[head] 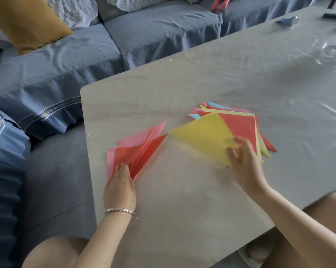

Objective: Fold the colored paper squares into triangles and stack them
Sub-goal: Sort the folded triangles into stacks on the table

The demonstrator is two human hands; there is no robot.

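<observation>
A loose stack of folded red and pink paper triangles (pixel 142 146) lies near the table's left edge. My left hand (pixel 120 182) rests flat on its near corner, fingers together. A pile of unfolded colored squares (pixel 240 122), red on top with yellow, pink and blue beneath, sits at mid-table. My right hand (pixel 244 161) pinches the near corner of a yellow sheet (pixel 204 136), which is blurred and lifted over the pile's left side.
The grey table (pixel 202 78) has a glossy clear cover, wrinkled at the far right. A blue sofa (pixel 86 55) with a mustard cushion (pixel 26 22) runs behind and left. A small blue object (pixel 285 19) and a dark object (pixel 333 15) lie at the far end.
</observation>
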